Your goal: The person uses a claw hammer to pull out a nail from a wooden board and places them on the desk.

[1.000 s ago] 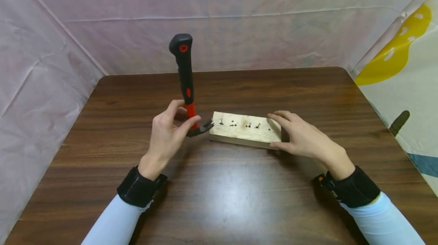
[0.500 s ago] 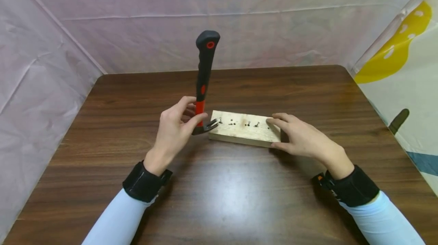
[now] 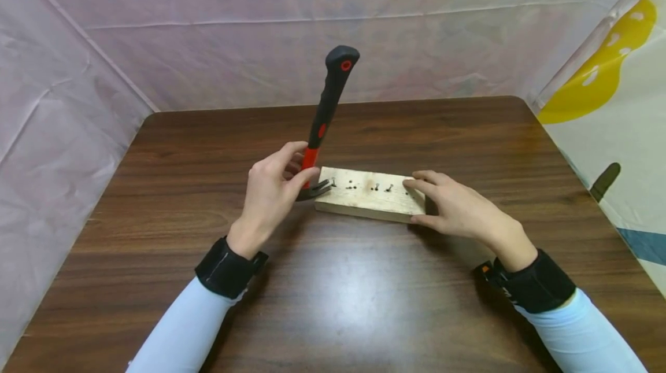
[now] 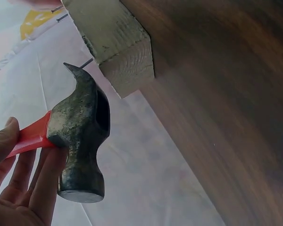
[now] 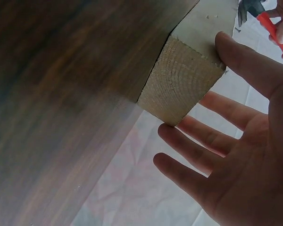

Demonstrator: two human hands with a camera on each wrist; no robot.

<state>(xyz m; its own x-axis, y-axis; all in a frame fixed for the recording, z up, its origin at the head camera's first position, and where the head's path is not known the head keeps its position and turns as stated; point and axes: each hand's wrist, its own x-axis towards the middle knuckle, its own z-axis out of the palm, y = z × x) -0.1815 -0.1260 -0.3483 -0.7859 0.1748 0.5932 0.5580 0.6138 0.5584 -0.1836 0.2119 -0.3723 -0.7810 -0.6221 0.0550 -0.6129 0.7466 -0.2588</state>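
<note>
My left hand (image 3: pixel 272 191) grips a claw hammer (image 3: pixel 326 101) low on its red neck, close to the head. The black handle points up and leans right. The forked claw lies over the left end of a pale wooden block (image 3: pixel 359 198), beside a nail (image 3: pixel 333 181) standing up there. In the left wrist view, the claw's tip is close to that nail's shank (image 4: pixel 87 62); I cannot tell if they touch. With thumb on the near side and fingers over the top and far side, my right hand (image 3: pixel 455 205) holds the block's right end.
The block's top bears more upright nails (image 3: pixel 389 188) and several dark holes. It lies on a dark brown wooden table (image 3: pixel 333 298). Pale sheeting (image 3: pixel 333 43) hangs behind the table's far edge and at the left. A patterned sheet (image 3: pixel 637 188) is at the right.
My left hand has carried the hammer to the right, bringing the claw over the block's left end. The handle has tipped rightward. My right hand stays on the block.
</note>
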